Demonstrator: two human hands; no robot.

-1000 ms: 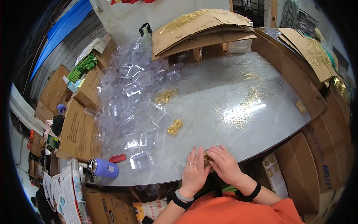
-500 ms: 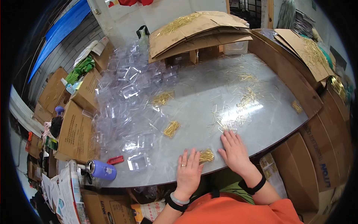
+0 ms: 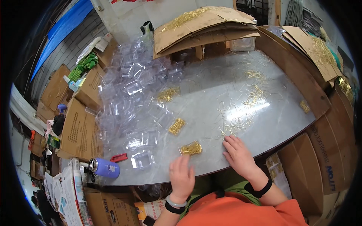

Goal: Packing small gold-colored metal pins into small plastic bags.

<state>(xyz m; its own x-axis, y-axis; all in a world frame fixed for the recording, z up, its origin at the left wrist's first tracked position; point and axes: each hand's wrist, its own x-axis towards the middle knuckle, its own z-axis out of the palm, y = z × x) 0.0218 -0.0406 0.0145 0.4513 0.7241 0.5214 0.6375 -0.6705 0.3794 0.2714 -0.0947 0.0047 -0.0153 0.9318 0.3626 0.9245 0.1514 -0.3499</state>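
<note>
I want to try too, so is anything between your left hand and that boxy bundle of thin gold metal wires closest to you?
No, nothing visible. The left hand is just by the near side of the gold bundle; I can't tell if they touch.

The surface (image 3: pixel 205 113) before me is grey and glossy. Clear plastic boxes (image 3: pixel 130 90) heap over its left side, with a red tool (image 3: pixel 118 158) and a purple bottle (image 3: pixel 107 168) toward the near-left corner. A bundle of gold wires (image 3: pixel 191 148) lies by the near edge, another bundle (image 3: pixel 177 126) just beyond; loose wires (image 3: pixel 241 119) scatter across the right.
</note>
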